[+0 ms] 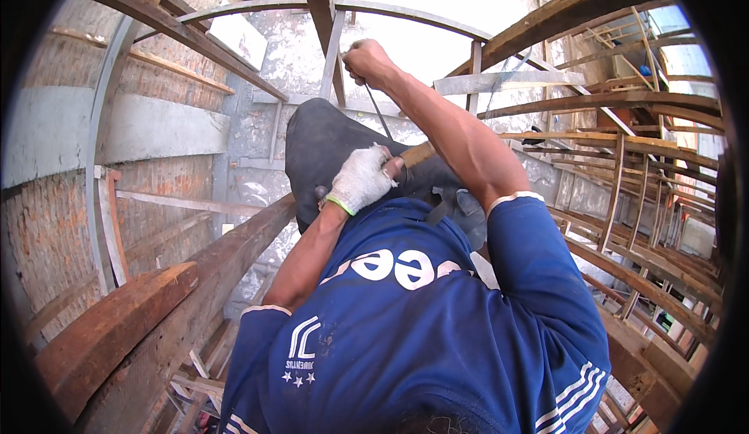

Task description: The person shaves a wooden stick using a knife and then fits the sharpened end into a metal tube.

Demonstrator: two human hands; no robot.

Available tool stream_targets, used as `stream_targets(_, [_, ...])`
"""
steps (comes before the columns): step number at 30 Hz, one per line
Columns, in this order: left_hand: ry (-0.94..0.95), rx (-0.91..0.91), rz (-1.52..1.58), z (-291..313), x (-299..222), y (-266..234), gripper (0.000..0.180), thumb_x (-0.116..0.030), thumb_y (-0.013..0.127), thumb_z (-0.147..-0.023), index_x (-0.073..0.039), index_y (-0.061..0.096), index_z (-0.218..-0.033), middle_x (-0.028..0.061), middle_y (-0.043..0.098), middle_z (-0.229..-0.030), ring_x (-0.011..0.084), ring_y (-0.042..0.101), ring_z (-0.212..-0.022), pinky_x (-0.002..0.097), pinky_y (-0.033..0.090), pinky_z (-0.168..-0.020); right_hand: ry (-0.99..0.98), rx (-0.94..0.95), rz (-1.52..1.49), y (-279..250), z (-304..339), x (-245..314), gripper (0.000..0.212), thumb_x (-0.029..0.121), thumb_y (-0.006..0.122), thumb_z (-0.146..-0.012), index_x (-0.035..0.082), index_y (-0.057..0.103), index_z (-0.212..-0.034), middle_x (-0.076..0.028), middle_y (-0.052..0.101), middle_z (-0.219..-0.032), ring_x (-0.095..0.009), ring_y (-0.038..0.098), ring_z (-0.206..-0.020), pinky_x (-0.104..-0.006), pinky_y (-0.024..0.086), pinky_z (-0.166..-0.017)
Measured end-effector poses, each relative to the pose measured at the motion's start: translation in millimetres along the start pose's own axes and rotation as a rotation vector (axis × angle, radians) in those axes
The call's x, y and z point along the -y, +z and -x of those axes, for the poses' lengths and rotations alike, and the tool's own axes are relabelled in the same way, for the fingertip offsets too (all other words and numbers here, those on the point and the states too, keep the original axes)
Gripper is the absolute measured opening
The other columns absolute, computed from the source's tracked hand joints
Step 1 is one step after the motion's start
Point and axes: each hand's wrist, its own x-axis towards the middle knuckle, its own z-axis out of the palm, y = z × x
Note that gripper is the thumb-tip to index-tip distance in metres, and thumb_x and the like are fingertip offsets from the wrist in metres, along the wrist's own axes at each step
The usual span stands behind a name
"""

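Gripping wood [419,154] with the left hand [359,180] and seemingly a strip [379,113] with the closed right hand [368,63] suggests tensioning, calling next for steadiness.

Ur glove [360,180] is knit cloth btw, matt n kinda fuzzy. The handle [417,153] in it looks like bare wood, pretty matt too. Can't tell if that thin dark strip [378,109] is metal or smth else tbh. Ur shirt [390,321] = smooth cloth w/ a slight sheen, trousers [324,134] matt cloth. Big beam [234,243] on ur L is rough wood, brick wall [66,239] v. coarse, grey post [107,110] smooth, metal-looking imo.
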Motion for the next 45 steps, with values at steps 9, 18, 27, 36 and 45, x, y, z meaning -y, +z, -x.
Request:
stream_targets(9, [-0.341, -0.028, 0.576, -24.4, 23.2, -16.4, 0.034, -0.034, 0.054, -0.106, -0.005, 0.062, -0.090, 0.0054, 0.063, -0.070, 0.0111, 0.056, -0.048, 0.0255, 0.044, -0.044, -0.436, 0.310, 0.235, -21.9, 136.8, 67.3, 0.020, 0.015, 0.059, -0.103, -0.001, 0.062, -0.092, -0.003, 0.059, -0.068, -0.011, 0.053, -0.059, -0.0296, 0.044, -0.055])
stream_targets(18, [-0.393, -0.117, 0.847, -18.2, 44.0, -29.1, 0.040, -0.039, 0.055, -0.106, -0.004, 0.064, -0.090, 0.0060, 0.064, -0.072, 0.0124, 0.058, -0.053, 0.0254, 0.045, -0.046, -0.352, 0.367, -0.104, -76.4, 199.5, -42.4, 0.018, 0.015, 0.059, -0.103, 0.002, 0.057, -0.091, -0.002, 0.057, -0.073, -0.011, 0.053, -0.067, -0.0287, 0.044, -0.061])
stream_targets(27, [-0.382, -0.127, 0.964, -17.2, 38.0, -31.0, 0.044, -0.044, 0.056, -0.106, -0.004, 0.066, -0.092, 0.0072, 0.063, -0.070, 0.0141, 0.057, -0.051, 0.0264, 0.045, -0.045, -0.352, 0.309, -0.003, -82.5, 177.6, -112.2, 0.019, 0.018, 0.059, -0.104, 0.003, 0.056, -0.092, -0.002, 0.055, -0.074, -0.012, 0.053, -0.068, -0.0304, 0.046, -0.062])
stream_targets(36, [-0.386, -0.151, 0.935, -17.3, 35.5, -32.9, 0.039, -0.042, 0.061, -0.100, -0.005, 0.064, -0.090, 0.0074, 0.063, -0.070, 0.0142, 0.057, -0.051, 0.0269, 0.044, -0.045, -0.394, 0.340, -0.080, -71.5, 174.9, -114.8, 0.019, 0.019, 0.060, -0.104, 0.004, 0.055, -0.092, -0.002, 0.056, -0.075, -0.012, 0.054, -0.069, -0.0291, 0.046, -0.063])
stream_targets(45, [-0.348, -0.187, 0.815, -14.7, 36.9, -27.6, 0.030, -0.030, 0.063, -0.097, 0.000, 0.064, -0.099, 0.0080, 0.065, -0.074, 0.0124, 0.059, -0.053, 0.0250, 0.046, -0.046, -0.389, 0.371, -0.237, -75.6, 173.3, -105.5, 0.018, 0.018, 0.059, -0.105, 0.004, 0.056, -0.093, -0.005, 0.060, -0.079, -0.012, 0.057, -0.071, -0.0283, 0.049, -0.068])
